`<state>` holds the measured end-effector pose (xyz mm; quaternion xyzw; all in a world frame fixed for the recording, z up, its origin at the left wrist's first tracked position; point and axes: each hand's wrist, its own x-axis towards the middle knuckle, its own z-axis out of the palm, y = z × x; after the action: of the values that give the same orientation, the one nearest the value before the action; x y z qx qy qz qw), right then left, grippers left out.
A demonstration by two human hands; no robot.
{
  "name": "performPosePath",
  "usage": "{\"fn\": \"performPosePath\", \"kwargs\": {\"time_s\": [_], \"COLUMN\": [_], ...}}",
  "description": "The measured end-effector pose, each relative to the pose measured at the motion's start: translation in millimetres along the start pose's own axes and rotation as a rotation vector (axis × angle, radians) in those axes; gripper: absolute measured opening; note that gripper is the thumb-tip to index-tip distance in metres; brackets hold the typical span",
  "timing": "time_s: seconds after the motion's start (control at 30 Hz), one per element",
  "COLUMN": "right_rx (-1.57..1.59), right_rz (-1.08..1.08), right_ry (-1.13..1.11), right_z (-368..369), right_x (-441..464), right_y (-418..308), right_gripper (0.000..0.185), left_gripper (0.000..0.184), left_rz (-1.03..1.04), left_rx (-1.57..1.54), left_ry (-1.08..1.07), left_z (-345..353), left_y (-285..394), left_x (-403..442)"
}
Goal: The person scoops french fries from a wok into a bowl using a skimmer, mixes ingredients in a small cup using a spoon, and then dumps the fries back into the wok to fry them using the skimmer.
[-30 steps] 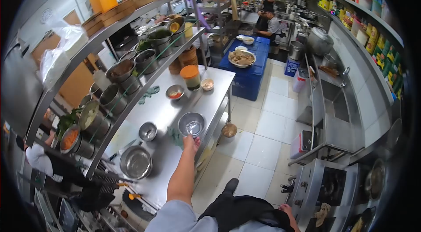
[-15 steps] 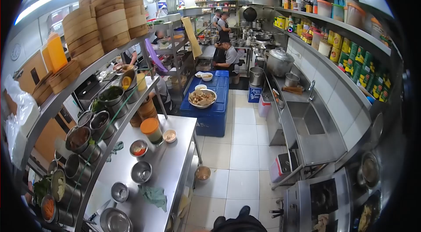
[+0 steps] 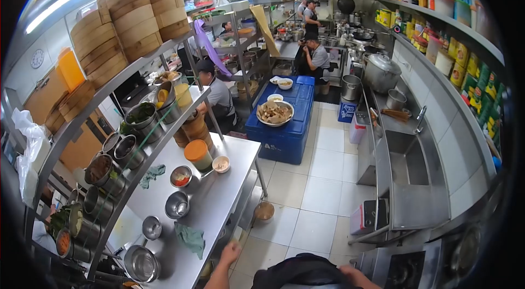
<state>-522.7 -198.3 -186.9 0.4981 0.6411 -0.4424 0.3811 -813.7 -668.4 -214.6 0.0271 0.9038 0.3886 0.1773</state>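
Observation:
My left hand (image 3: 231, 252) is beside the steel table's (image 3: 224, 193) front edge, fingers curled; whether anything is inside is hidden. My right hand (image 3: 350, 272) is low by the dark apron, its fingers not clearly visible. The hand nearest the table is beside a green cloth (image 3: 190, 238). Farther in on the tabletop stand a steel bowl (image 3: 177, 205), a smaller bowl (image 3: 152, 228) and a large bowl (image 3: 141, 263). Behind them are a bowl with red and white food (image 3: 180, 176), an orange-lidded container (image 3: 198, 153) and a small pale bowl (image 3: 221, 164).
A shelf (image 3: 158, 149) with steel pots overhangs the table's left side. A blue chest (image 3: 281, 141) holds a bowl of food (image 3: 275, 113). On the right are a sink (image 3: 410, 160) and stove (image 3: 407, 270). Several people work beyond; one (image 3: 216, 97) is behind the shelf.
My left hand has left the steel bowl and drawn back beside the table. That bowl now sits farther back, clear of the cloth. The view has tilted up.

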Motion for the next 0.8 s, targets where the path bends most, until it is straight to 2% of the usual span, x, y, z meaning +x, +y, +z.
{"fn": "performPosePath", "kwargs": {"time_s": [0.03,0.07,0.13,0.17,0.2,0.23,0.3,0.33,0.4,0.47,0.53,0.63,0.8], "right_rx": [-0.526,-0.535,-0.501,-0.514,-0.651,-0.796,-0.398,-0.214,-0.146,-0.214,-0.454,-0.316,-0.159], "right_rz": [-0.435,-0.427,-0.501,-0.499,-0.765,-1.024,-0.57,-0.343,-0.611,-0.863,-1.033,-0.892,-0.846], "right_ry": [0.015,0.002,0.144,0.134,0.212,0.348,0.107,0.072,0.034,-0.007,-0.098,-0.287,-0.34], "right_z": [-13,-20,-43,-51,-56,-62,-72,-76,-91,-110,-130,-123,-102], "right_x": [106,112,129,142,169,167,133,91,55,-21,-41,-115,-153], "right_y": [45,45,42,45,63,64,65,52,70,68,111,87,42], "right_gripper": [0.03,0.03,0.032,0.032,0.03,0.028,0.028,0.029,0.035,0.037,0.075,0.075,0.076], "left_gripper": [0.045,0.046,0.054,0.062,0.07,0.07,0.079,0.079,0.087,0.088,0.09,0.093,0.091], "left_rz": [0.038,0.073,0.124,0.108,0.094,0.081,0.028,0.018,0.067,0.076,0.101,0.044,0.053], "left_rx": [-0.074,-0.146,0.079,0.156,0.235,0.238,0.443,0.444,0.577,0.61,0.647,0.697,0.701], "left_ry": [0.116,0.23,0.382,0.414,0.442,0.436,0.431,0.425,0.369,0.401,0.427,0.475,0.486], "left_z": [-5,-9,-25,-35,-46,-53,-66,-71,-79,-77,-77,-71,-72], "left_y": [17,24,35,42,49,49,46,41,34,32,34,35,38], "left_x": [11,20,37,42,42,42,40,36,37,40,45,48,45]}}
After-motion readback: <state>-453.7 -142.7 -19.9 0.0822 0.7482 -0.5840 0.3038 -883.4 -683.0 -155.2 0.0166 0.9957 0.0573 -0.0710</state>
